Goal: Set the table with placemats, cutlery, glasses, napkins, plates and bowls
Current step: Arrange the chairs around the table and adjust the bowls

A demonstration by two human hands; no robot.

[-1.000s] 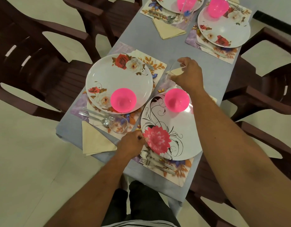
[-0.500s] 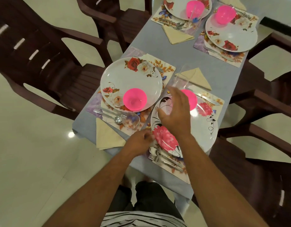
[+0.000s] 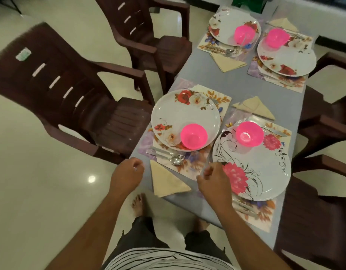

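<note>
Pulling back from the table (image 3: 207, 199), we have drawn both hands to its near edge since a second ago, when our right hand was out at the glass beside the far napkin and our left rested at the plate rim. That glass (image 3: 239, 115) now stands free, faint and see-through, just beyond the pink bowl (image 3: 249, 133), touching nothing we hold. We judge the fourth setting complete and the task about done: four plates, bowls, placemats and napkins show, though cutlery at the far settings is hard to make out

Only the head view is given. Our left hand (image 3: 127, 178) hangs off the near left corner, fingers loosely curled round nothing. Our right hand (image 3: 214, 184) hovers over the near edge, fingers loosely bent and holding nothing, just beside the rim of the big flowered plate (image 3: 265, 172). A folded napkin (image 3: 166, 181) lies between the two hands
</note>
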